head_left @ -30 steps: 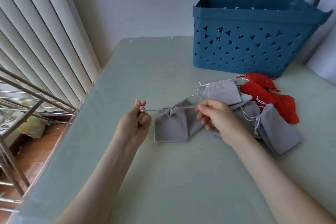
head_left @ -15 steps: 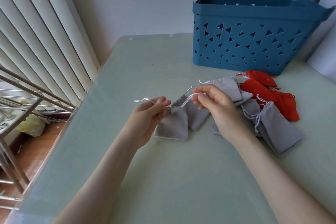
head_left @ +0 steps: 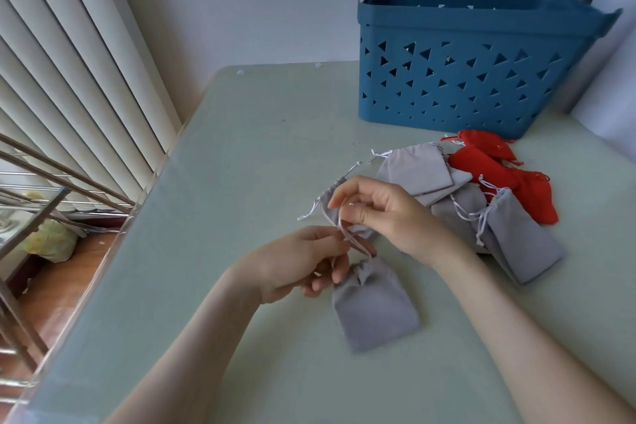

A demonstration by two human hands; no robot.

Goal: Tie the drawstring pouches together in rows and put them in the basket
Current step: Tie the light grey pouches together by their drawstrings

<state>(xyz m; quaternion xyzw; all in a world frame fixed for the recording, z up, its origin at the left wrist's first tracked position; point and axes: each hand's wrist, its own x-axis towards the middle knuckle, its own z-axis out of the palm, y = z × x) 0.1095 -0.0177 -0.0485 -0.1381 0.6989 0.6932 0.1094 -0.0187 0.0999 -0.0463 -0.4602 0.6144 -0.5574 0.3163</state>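
At the centre of the frame the left hand [head_left: 303, 265] has its fingers curled, pinching the white drawstring [head_left: 351, 240] of a grey drawstring pouch [head_left: 375, 306] that lies flat on the pale green table [head_left: 241, 155] just below and right of it. The right hand [head_left: 385, 213], just above, nips the same cord between thumb and bent fingers, forefinger stretched left; a second grey pouch [head_left: 328, 209] shows partly behind it. To the right lies a loose heap of grey pouches [head_left: 523, 237], with red pouches [head_left: 481, 167] touching its far side. The blue basket [head_left: 464, 79] with triangular cut-outs stands upper right, near the red ones; vertical blinds [head_left: 69, 62] fill the upper left.
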